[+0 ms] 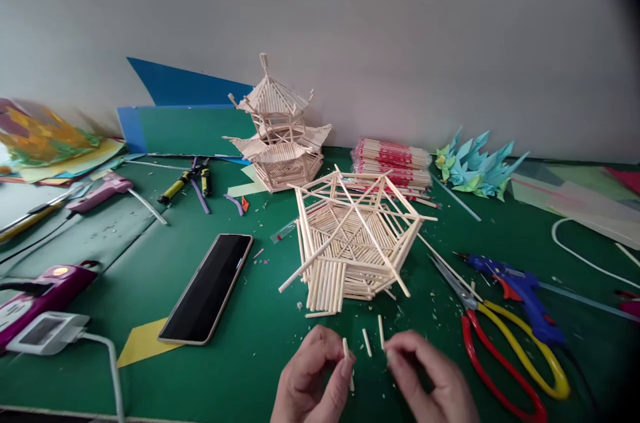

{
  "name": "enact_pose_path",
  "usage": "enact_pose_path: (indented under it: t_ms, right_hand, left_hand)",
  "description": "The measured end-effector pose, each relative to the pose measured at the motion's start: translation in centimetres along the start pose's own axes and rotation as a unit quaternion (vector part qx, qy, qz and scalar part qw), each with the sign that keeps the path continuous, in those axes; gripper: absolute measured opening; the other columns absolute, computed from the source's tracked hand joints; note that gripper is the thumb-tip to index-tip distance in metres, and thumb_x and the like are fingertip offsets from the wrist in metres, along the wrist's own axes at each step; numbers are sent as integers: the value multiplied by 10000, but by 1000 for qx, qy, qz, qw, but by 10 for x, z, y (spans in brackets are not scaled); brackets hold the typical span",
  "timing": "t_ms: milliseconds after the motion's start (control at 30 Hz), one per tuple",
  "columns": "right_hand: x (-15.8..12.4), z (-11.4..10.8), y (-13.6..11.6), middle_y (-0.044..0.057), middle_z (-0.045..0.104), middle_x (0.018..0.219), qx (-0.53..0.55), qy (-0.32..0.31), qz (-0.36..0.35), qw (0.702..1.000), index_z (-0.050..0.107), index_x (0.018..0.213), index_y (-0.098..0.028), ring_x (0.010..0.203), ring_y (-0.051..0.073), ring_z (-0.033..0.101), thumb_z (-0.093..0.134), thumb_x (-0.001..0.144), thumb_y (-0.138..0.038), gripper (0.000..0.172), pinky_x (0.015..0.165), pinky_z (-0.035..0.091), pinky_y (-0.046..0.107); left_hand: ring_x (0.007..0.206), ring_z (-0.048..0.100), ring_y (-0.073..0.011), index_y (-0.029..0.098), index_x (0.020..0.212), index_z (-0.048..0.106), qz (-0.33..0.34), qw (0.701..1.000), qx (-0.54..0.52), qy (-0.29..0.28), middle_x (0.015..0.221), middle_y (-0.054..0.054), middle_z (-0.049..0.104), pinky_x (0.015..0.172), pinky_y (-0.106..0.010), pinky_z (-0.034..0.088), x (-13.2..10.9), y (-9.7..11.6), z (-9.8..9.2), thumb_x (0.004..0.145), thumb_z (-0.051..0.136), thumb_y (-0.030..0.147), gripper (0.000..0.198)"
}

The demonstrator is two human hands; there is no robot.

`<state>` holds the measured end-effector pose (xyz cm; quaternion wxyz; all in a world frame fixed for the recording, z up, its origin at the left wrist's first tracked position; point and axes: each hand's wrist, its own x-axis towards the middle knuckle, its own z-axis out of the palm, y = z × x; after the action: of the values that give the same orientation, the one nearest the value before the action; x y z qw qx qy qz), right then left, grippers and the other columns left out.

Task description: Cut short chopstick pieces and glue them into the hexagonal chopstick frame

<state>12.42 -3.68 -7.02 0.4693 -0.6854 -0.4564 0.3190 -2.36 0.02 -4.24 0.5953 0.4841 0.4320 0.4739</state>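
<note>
My left hand (pixel 317 369) pinches a short wooden stick (pixel 346 348) between thumb and forefinger. To its right, the thumb and forefinger of my right hand (pixel 427 373) are closed at the lower end of another short wooden stick (pixel 381 329). Between the hands a loose cut stick piece (pixel 367 343) lies on the green table, and part of one more shows under the left fingertips. Just beyond stands a many-sided open frame of wooden sticks (pixel 345 269), with long sticks crossing over its top and a slatted floor inside.
A stick pagoda (pixel 270 149) stands behind, beside packed stick bundles (pixel 393 159). Scissors (pixel 470 303) and a blue glue gun (pixel 520 289) lie right. Left are a phone (pixel 207 289), pliers (pixel 187 183), a pink glue gun (pixel 103 196) and a power strip (pixel 50 296). A grey partition (pixel 400 56) closes the back.
</note>
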Motion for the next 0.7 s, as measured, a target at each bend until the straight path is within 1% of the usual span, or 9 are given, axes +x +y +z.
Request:
enact_pose_path:
  t_ms: [33,100,167,233,300,367,467,600,700]
  right_hand:
    - [6,-17,4,-26,602,654,-21,18,1,1000,642,733,-257,624,128,545,563,738,-462,220,563,404,168]
    - [15,-52,16,6,657,782,-65,63,9,996,651,812,-244,698,153,587,608,711,-435,220,601,439,183]
    - [22,-83,30,27,647,801,-184,159,8,970,624,864,-229,687,172,589,555,731,-486,298,621,465,236]
    - [24,-107,42,42,627,826,-277,181,-2,944,590,921,-221,695,195,586,499,743,-517,357,639,476,293]
    - [24,-123,51,59,605,868,-344,175,-7,923,564,956,-213,723,215,584,463,750,-512,377,638,480,325]
    - [24,-132,60,81,580,920,-394,152,-8,906,546,998,-197,778,234,586,434,756,-486,393,622,486,328]
    - [27,-137,71,102,565,970,-435,110,-2,894,524,1046,-175,840,249,589,394,758,-447,417,639,494,341]
    - [34,-138,79,91,602,911,-456,87,17,885,523,1035,-181,771,254,609,376,751,-401,388,628,489,373]
    - [35,-136,77,88,623,893,-469,84,30,879,528,1008,-182,763,265,615,359,760,-387,363,622,483,384]
  left_hand:
    - [556,491,-107,169,638,644,-15,1000,-11,-12,622,4,524,527,-199,368,0,0,0,761,633,315,191]
    - [520,542,-106,155,661,633,-69,996,-43,-45,617,-4,569,520,-206,381,0,-1,1,775,615,340,218]
    - [487,582,-116,137,675,632,-132,985,-81,-77,616,-20,616,515,-219,401,2,-4,3,770,620,354,237]
    - [458,595,-118,126,661,623,-188,970,-123,-96,624,-36,651,505,-226,414,4,-5,7,756,639,348,242]
    - [439,592,-115,124,661,616,-235,953,-163,-97,612,-40,669,496,-228,422,5,-5,9,742,658,336,230]
    - [423,588,-115,125,684,617,-270,939,-195,-89,582,-38,674,478,-227,427,6,-4,11,730,672,332,219]
    - [404,591,-118,124,741,626,-287,930,-217,-80,558,-38,681,459,-221,430,7,-4,11,721,682,322,207]
    - [393,595,-121,124,747,625,-285,927,-229,-81,554,-43,688,446,-214,430,7,-6,9,723,681,313,199]
    - [393,589,-116,131,731,613,-287,924,-241,-77,550,-41,685,438,-208,425,6,-6,8,750,654,299,174]
